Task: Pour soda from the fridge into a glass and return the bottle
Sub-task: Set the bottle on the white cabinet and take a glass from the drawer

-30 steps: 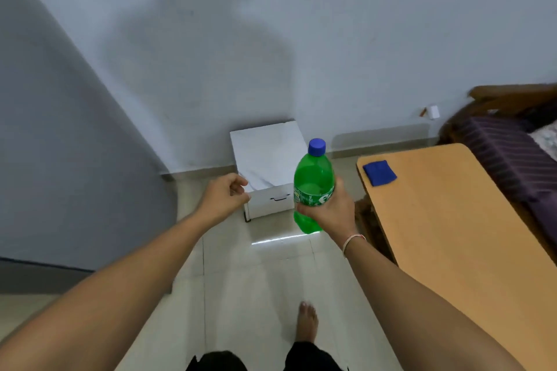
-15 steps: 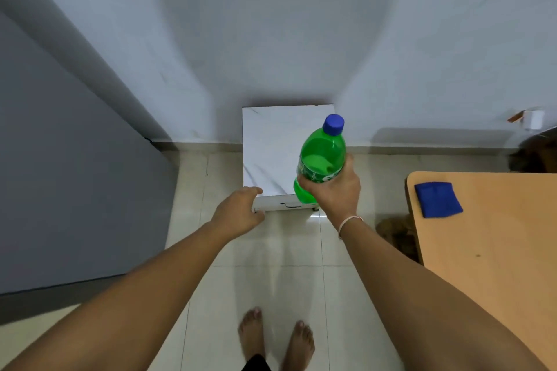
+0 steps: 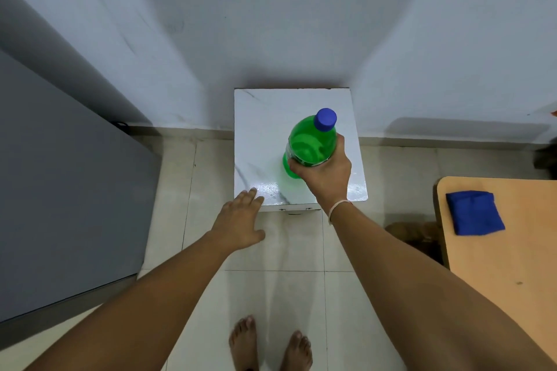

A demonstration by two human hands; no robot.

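Right now I read the step as carrying the soda: my right hand (image 3: 324, 173) is wrapped around the green bottle (image 3: 307, 146), fingers pressed to its lower body, cap (image 3: 325, 119) on, held tilted over the white marble-topped box (image 3: 297, 144); I cannot tell whether its base touches the top. My left hand (image 3: 241, 220) hangs with fingers spread at the box's near edge, holding nothing. Next, I judge, the bottle needs setting down or uncapping, but I see no glass. Count: one bottle, one box, one blue cloth (image 3: 473, 212) on one wooden table (image 3: 512, 265).
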